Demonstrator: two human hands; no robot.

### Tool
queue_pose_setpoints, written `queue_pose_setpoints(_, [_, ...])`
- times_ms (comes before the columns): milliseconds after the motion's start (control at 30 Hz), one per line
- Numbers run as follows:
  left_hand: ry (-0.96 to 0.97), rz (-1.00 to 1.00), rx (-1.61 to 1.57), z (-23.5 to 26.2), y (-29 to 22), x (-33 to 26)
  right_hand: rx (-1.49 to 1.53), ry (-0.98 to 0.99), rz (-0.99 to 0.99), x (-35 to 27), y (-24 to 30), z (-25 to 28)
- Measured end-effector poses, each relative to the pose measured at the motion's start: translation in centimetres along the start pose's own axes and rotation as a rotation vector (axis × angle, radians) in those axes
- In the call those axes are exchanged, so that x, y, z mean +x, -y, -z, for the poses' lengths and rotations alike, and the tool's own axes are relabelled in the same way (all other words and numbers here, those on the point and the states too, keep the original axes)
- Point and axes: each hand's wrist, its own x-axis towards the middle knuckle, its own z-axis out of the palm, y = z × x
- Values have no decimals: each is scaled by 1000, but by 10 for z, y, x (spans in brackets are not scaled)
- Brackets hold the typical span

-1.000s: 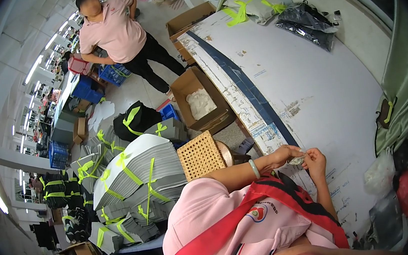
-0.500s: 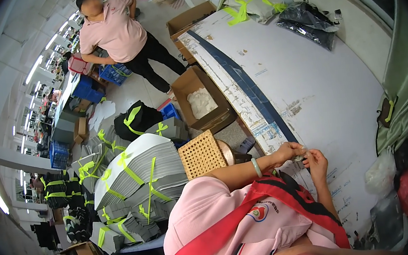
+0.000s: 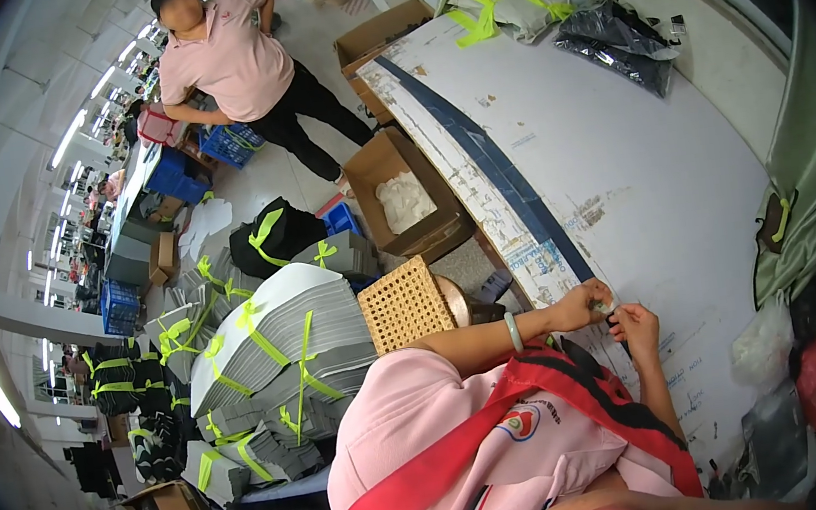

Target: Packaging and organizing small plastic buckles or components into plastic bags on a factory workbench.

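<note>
My left hand [image 3: 578, 306], with a pale bangle [image 3: 513, 332] on its wrist, is closed over the near part of the white-topped table [image 3: 659, 206]. Right beside it, my right hand [image 3: 637, 326] is closed too, its fingertips almost meeting the left ones. Between them is a small pale, partly see-through piece [image 3: 602, 307], pinched by the left fingers. A tiny dark bit shows at the right fingertips; its kind is too small to make out. Below the hands, a red and black strap or apron [image 3: 542, 371] lies across my pink shirt.
Grey cut-piece stacks [image 3: 281, 330] tied with yellow-green strips stand at left, near a woven stool [image 3: 406, 308]. An open carton [image 3: 444, 216] sits beside the table. Bagged dark items [image 3: 616, 45] lie at its far end. A person in pink [image 3: 230, 64] stands beyond.
My right hand has turned slightly, its fingers now more curled at the left fingertips. The small pale piece shows more clearly between the hands. The left hand has barely moved.
</note>
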Motion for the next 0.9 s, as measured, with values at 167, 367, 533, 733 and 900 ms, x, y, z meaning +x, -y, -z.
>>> queue_pose_setpoints(167, [-55,2,37,-9,12,-3,37,32,22,4,-11,1])
queue_pose_setpoints(367, [-44,148,82,-6,2,-3,29,-9,46,0,-15,-4])
queue_pose_setpoints(533, [14,83,167,-1,4,-2,64,-20,55,0,-26,-2])
queue_pose_setpoints(733, [1,9,200,-5,18,-6,69,8,57,4,-25,1])
queue_pose_setpoints(900, [-60,163,9,-10,16,-7,11,-2,121,6,-19,1])
